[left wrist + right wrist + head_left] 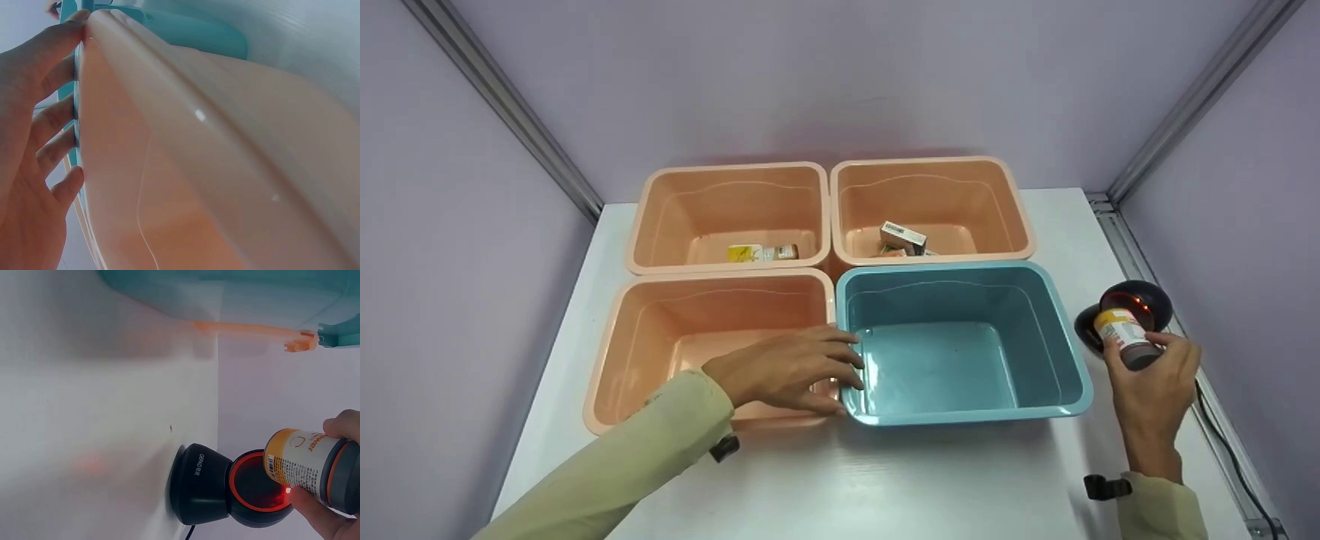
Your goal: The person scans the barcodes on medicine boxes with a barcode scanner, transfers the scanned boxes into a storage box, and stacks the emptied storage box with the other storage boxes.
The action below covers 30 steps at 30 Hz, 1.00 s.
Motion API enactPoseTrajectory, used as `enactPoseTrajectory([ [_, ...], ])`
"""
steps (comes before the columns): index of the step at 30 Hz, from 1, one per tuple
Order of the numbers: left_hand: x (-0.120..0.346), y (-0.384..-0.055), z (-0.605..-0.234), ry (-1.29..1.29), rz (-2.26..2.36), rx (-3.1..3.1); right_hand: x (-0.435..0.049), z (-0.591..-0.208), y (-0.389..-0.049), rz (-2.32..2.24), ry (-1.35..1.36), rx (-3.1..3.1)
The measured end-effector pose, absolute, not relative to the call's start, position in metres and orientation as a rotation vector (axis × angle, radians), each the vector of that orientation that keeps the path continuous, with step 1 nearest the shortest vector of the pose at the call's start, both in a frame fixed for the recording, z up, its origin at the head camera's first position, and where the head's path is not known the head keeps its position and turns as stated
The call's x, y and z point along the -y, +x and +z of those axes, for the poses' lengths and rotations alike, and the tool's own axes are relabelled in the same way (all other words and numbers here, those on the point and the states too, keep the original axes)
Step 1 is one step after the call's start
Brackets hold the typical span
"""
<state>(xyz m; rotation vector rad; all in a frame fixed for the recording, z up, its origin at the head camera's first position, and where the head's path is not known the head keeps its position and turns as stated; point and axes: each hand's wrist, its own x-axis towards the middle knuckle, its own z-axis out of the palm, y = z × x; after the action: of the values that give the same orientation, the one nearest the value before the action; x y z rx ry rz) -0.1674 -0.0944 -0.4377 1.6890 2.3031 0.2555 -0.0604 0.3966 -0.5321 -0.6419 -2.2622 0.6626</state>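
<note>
My right hand [1156, 386] pinches a small bottle [1123, 331] between thumb and fingers. In the right wrist view the bottle [301, 458] lies sideways, its dark cap towards the hand and its white and yellow label showing a barcode. The label is right at the face of a black barcode scanner [202, 486], which has a red ring and a lit red spot. My left hand [791, 367], fingers spread and relaxed, reaches over the front orange bin [604, 367] and rests its fingertips at the left rim of the blue bin [960, 415].
Behind stand two more orange bins: the left bin [727, 171] holds a yellow-and-white labelled bottle [761, 253], the right bin [919, 165] a small box [903, 237] among other items. A cable [1222, 442] runs along the right table edge, beside the wall.
</note>
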Motion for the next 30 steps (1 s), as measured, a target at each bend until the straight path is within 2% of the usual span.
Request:
enactPoseTrajectory([
  [6, 0.095, -0.168, -0.438, 1.737, 0.241, -2.314, -0.405, -0.521, -0.066, 0.644, -0.652, 2.275],
  [18, 0.094, -0.167, -0.437, 1.687, 0.232, -2.311, -0.433, -0.473, -0.088, 0.625, -0.787, 2.612],
  [30, 0.094, -0.167, -0.437, 1.72, 0.231, -2.309, -0.431, -0.471, -0.088, 0.669, -0.723, 2.677],
])
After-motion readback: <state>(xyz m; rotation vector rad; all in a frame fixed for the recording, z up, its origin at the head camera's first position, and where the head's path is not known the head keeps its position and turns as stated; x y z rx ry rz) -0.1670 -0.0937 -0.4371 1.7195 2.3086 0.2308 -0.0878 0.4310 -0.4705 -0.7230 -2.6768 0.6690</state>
